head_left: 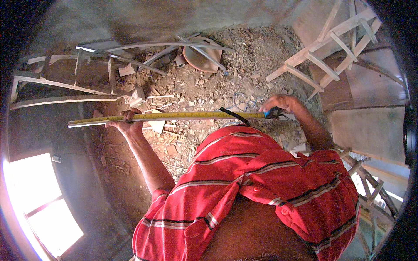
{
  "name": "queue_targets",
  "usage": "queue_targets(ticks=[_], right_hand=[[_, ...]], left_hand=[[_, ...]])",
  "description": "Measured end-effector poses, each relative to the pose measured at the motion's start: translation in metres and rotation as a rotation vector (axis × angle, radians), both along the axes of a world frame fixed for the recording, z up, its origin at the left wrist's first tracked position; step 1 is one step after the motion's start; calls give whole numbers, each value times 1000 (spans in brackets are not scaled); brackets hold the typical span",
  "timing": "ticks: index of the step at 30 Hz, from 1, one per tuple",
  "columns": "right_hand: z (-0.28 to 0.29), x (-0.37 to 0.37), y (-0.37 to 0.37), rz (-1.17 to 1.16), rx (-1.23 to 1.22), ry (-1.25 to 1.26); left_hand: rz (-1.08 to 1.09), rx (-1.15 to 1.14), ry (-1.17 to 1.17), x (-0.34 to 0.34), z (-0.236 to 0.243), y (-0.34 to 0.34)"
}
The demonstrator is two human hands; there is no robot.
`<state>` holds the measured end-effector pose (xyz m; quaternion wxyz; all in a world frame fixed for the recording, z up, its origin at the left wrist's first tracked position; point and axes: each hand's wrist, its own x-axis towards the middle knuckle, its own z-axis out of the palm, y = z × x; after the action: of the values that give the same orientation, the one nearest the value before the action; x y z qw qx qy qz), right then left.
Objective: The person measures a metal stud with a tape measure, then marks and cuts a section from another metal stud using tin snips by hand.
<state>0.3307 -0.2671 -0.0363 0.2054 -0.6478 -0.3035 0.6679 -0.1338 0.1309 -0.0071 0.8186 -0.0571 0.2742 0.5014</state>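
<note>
A yellow tape measure blade is pulled out in front of me, lying along a long, narrow white strip. My left hand is closed around strip and blade together, some way in from their left end. At the right end, my right hand has its fingers curled over the blue and black tape measure case; part of its grip is hidden. Between the hands a black strap or band crosses the blade close to my red striped shirt.
Rubble covers the ground. Wooden ladders or frames stand at the left and upper right. A round pan lies ahead among metal bars. Bright window light enters at lower left.
</note>
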Motion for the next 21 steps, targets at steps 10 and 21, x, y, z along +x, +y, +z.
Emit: queue_targets(ticks=[10,21], right_hand=[[49,1,26,158,280,-422],[150,6,82,251,211,-615]], left_hand=[[13,115,207,7,-33,-1],[-230,138,369,-9,-75,-42]])
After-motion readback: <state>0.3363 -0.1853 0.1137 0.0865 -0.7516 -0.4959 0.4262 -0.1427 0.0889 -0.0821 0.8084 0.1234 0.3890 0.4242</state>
